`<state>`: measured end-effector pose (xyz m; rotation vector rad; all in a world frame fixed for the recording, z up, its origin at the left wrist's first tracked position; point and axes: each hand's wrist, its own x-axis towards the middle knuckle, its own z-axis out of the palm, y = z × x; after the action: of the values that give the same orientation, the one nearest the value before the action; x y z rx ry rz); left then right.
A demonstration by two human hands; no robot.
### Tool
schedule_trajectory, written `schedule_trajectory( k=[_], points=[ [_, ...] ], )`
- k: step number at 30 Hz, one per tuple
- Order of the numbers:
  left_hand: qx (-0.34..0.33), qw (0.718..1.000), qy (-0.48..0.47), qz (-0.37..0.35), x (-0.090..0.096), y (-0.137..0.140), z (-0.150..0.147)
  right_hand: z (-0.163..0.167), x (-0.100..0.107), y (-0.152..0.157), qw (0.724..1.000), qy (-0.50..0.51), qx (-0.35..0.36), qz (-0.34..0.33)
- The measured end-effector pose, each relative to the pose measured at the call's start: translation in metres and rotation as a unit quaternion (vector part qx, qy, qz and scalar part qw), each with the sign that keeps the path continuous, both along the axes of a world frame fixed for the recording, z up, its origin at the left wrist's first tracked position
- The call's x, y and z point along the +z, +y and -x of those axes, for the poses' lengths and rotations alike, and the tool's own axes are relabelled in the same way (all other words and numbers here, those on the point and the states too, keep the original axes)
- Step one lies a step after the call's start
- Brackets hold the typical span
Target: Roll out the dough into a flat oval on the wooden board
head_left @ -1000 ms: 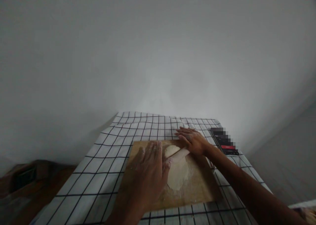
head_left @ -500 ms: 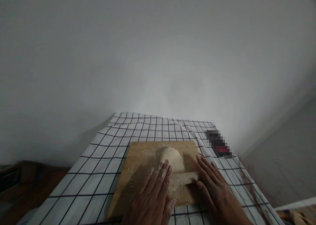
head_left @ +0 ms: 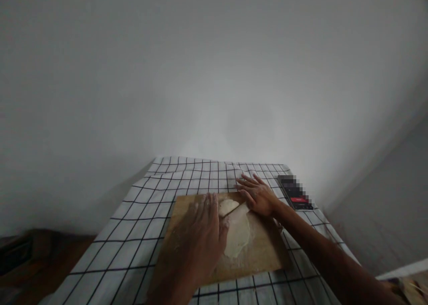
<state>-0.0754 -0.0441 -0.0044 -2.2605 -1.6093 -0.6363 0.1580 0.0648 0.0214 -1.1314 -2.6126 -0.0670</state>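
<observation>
Right of the wooden board (head_left: 264, 251), a red-banded black slab (head_left: 292, 193) (partly pixelated, lettering unreadable). On the board, thin, irregular, floury dough (head_left: 238, 233) beneath a pale rolling pin (head_left: 236, 214). Over the board's left half, left hand (head_left: 204, 233) flat, fingers together; at its far edge, right hand (head_left: 258, 199), fingers spread. Under the board, black-gridded white cloth (head_left: 133, 233).

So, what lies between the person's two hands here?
In the head view, a pale rolling pin lies across flattened dough between the left hand and right hand, above the wooden board.
</observation>
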Motion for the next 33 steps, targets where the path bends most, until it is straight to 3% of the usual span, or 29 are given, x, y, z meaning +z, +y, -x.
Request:
schedule_trajectory(
  k=[4, 11, 14, 17, 20, 24, 26, 30, 33],
  points=[
    [0.001, 1.000, 0.010, 0.000, 0.001, -0.012, -0.012, -0.024, -0.011, -0.042, 0.999, 0.037, -0.031, 0.011],
    [-0.081, 0.991, 0.085, -0.068, -0.004, -0.055, -0.001, -0.042, -0.030, -0.166, 0.995, 0.019, -0.077, -0.066],
    [-0.116, 0.982, 0.111, -0.097, -0.012, -0.070, 0.008, -0.041, -0.038, -0.184, 0.992, -0.003, -0.074, -0.101],
    [-0.114, 0.981, 0.121, -0.100, -0.012, -0.070, 0.009, -0.037, -0.034, -0.157, 0.992, -0.008, -0.091, -0.090],
    [-0.082, 0.986, 0.112, -0.090, -0.006, -0.055, 0.006, -0.027, -0.019, -0.095, 0.995, 0.008, -0.084, -0.054],
    [0.012, 0.996, 0.070, -0.059, -0.004, -0.025, 0.008, 0.002, 0.006, -0.009, 0.999, 0.029, -0.012, 0.010],
    [0.010, 0.996, 0.064, -0.065, -0.010, -0.014, 0.013, 0.018, 0.015, 0.019, 0.998, 0.038, 0.033, 0.026],
    [-0.013, 0.996, 0.058, -0.067, -0.019, -0.008, 0.015, 0.027, 0.016, 0.038, 0.994, 0.041, 0.088, 0.045],
    [0.009, 0.999, 0.027, -0.034, -0.016, -0.008, 0.005, 0.013, 0.003, 0.028, 0.996, 0.039, 0.054, 0.065]
  ],
)
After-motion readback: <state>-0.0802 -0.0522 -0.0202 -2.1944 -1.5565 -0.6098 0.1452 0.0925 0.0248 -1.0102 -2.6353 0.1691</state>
